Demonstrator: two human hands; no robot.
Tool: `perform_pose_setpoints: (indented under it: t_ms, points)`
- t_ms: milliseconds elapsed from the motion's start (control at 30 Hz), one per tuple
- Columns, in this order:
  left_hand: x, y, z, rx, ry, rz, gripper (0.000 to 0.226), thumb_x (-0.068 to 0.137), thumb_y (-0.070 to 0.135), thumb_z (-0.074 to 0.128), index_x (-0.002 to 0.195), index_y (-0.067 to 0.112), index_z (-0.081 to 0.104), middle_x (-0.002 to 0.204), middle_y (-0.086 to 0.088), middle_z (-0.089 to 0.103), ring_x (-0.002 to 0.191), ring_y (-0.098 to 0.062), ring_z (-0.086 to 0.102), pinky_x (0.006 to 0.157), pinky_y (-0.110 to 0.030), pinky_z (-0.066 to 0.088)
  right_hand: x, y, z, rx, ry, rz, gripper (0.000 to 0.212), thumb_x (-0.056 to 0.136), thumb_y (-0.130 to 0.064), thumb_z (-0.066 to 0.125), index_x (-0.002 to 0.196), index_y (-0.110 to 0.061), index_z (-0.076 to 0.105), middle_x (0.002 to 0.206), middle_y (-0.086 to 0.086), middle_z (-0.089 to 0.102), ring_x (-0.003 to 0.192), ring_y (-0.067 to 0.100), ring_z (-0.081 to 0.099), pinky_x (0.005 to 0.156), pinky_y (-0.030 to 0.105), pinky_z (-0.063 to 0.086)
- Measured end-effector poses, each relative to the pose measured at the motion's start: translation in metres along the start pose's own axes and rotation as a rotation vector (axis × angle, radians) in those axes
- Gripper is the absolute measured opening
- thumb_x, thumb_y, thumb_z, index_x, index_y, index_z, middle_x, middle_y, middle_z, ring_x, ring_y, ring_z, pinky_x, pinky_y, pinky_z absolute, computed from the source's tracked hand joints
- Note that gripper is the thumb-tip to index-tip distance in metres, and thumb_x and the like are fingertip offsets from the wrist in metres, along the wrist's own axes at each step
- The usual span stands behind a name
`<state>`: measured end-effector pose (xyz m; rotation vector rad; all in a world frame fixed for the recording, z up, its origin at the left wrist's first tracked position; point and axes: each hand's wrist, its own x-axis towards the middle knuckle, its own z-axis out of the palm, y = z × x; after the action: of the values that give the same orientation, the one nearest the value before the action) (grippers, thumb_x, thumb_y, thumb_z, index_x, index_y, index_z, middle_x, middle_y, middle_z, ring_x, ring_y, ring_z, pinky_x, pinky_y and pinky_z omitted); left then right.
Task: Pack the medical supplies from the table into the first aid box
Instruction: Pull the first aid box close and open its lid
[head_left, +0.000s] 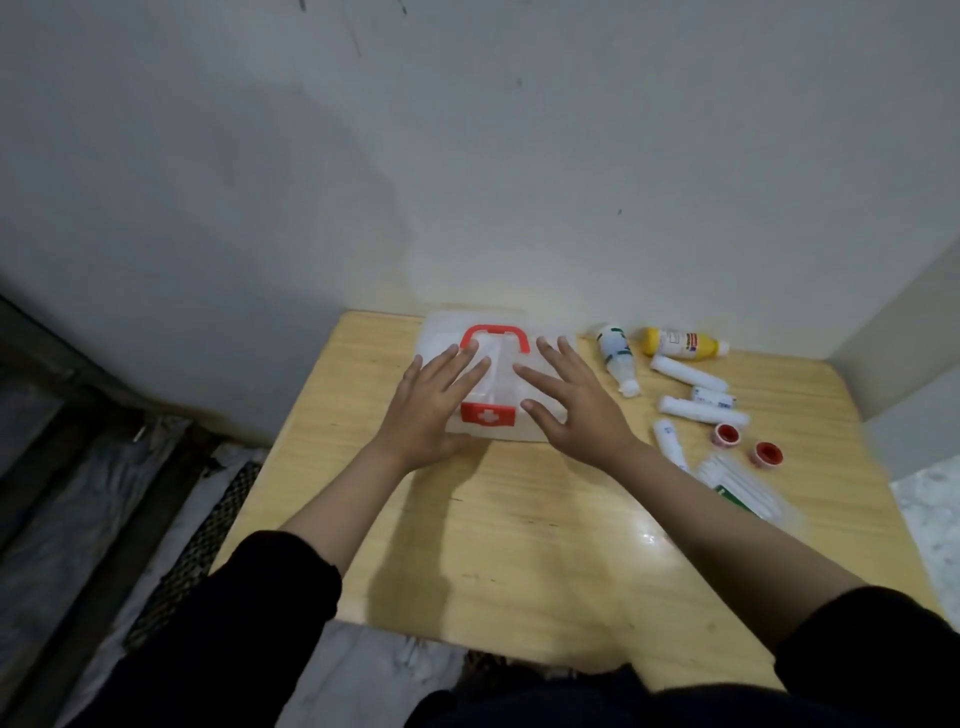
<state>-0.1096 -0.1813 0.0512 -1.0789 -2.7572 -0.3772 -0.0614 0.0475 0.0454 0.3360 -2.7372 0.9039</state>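
- At the far edge of a light wooden bench (519, 519), against a grey wall, sits a clear plastic box (493, 374) with a red handle (493, 335) and a red latch (487, 414) bearing a white cross; its lid is shut.
- Both hands are spread flat, fingers apart, gripping nothing: the left hand (434, 405) lies on the box's left side, the right hand (576, 402) over its right side.
- To the right of the box, supplies lie loose on the bench.
- Farthest: a clear bottle (618, 358) and a yellow bottle (683, 343), both on their sides.
- Nearer: several white bandage rolls (701, 408) lying close together.
- Nearer still: two red-cored tape rolls (763, 453), apart from each other.
- Nearest, just beside the right forearm: a clear packet of white swabs (743, 486).
- Dark sleeves cover both arms above the elbow.
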Motion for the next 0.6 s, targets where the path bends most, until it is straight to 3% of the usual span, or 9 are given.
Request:
perform_pose_setpoints:
  t_ms: [133,400,600]
  points:
    - [0.002,-0.005,0.003,0.022,0.046,0.033,0.090,0.068,0.027,0.082,0.145,0.018,0.037,0.153,-0.006,0.033,0.141,-0.026,0.030,0.109,-0.048,0.020,0.001,0.001,-0.001,-0.015,-0.012,0.008,0.045,0.092,-0.036,0.055,0.136,-0.034,0.046,0.156,0.001,0.025,0.147,0.021,0.008,0.114,0.037,0.020]
    - [0.002,-0.013,0.005,0.055,0.086,0.124,0.082,0.073,0.034,0.078,0.142,0.011,0.041,0.150,-0.012,0.037,0.138,-0.029,0.036,0.106,-0.050,0.033,0.001,0.000,-0.003,-0.027,-0.022,0.020,0.045,0.092,-0.039,0.053,0.136,-0.037,0.044,0.157,-0.003,0.023,0.147,0.018,0.006,0.111,0.036,0.025]
    - [-0.001,-0.017,-0.002,0.034,0.042,0.185,0.083,0.077,0.042,0.071,0.144,0.008,0.037,0.153,-0.014,0.031,0.141,-0.031,0.029,0.109,-0.053,0.026,0.001,-0.002,-0.005,-0.027,-0.024,0.023,0.044,0.092,-0.038,0.053,0.136,-0.037,0.044,0.157,-0.005,0.022,0.147,0.017,0.005,0.108,0.035,0.028]
